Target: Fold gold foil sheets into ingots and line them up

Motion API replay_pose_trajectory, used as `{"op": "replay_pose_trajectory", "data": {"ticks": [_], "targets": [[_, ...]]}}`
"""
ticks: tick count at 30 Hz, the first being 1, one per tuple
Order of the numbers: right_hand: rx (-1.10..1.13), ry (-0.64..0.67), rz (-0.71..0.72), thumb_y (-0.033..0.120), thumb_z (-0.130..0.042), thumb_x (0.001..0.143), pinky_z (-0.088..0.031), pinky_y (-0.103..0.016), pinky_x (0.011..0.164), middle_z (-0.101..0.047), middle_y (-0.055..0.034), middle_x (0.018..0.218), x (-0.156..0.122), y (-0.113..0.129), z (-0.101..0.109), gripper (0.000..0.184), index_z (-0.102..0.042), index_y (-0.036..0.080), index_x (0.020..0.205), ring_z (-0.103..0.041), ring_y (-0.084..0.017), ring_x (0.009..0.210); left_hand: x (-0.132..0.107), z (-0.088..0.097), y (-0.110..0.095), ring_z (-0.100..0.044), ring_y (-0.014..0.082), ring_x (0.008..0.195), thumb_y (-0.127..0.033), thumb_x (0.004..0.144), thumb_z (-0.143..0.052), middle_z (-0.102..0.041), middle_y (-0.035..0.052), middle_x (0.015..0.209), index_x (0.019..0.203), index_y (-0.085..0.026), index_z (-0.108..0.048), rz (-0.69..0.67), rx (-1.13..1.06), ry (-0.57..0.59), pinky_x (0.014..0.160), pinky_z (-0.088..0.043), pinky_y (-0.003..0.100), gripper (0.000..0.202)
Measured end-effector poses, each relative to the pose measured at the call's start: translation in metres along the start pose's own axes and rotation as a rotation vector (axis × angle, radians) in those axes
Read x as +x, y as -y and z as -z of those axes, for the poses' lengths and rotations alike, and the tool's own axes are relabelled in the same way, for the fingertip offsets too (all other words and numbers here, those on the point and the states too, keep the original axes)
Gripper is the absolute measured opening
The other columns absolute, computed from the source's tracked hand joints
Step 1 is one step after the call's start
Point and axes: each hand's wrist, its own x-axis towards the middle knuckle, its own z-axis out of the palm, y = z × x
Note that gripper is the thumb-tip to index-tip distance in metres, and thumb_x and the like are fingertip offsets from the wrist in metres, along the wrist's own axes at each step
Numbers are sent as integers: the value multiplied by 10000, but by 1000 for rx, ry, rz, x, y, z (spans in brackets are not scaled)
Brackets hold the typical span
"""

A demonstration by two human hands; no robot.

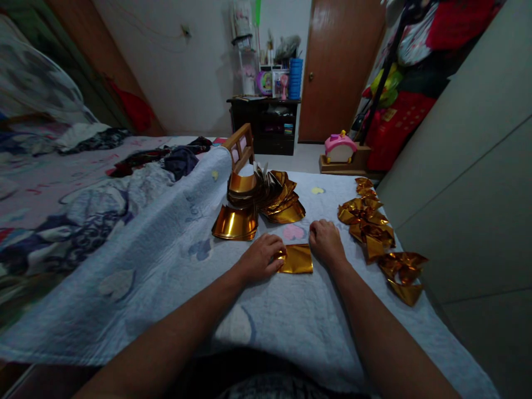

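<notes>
A flat strip of gold foil paper (pixel 296 259) lies crosswise on the pale blue quilt in front of me. My left hand (pixel 262 256) has its fingers bent over the strip's left end, gripping it. Just off the right end rests my right hand (pixel 326 239), its fingers curled in with nothing showing in them. Beyond my left hand stands a fanned pile of curved gold foil sheets (pixel 236 220). Crumpled, folded gold foil pieces (pixel 372 235) run in a row along the quilt's right side, the nearest one (pixel 403 272) set slightly apart.
The patterned quilt (pixel 166 288) covers the surface under my arms. A wooden frame (pixel 241 147) rises behind the foil pile. Clothes (pixel 166 166) are heaped on the bed at left. A pale cabinet side (pixel 465 183) borders the right. A pink toy (pixel 339 148) stands near the door.
</notes>
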Motion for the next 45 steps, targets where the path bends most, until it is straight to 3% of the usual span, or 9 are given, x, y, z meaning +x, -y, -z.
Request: {"op": "replay_pose_trajectory", "data": {"ticks": [45], "targets": [[94, -14, 95, 126, -531, 879, -323, -337, 826, -641, -93, 974, 4, -9, -13, 159, -662, 175, 953, -511, -243, 947, -4, -6, -1, -525, 262, 1067, -225, 878, -614, -629, 67, 1126, 1044, -231, -636, 73, 9, 3, 973, -424, 421, 168]]}}
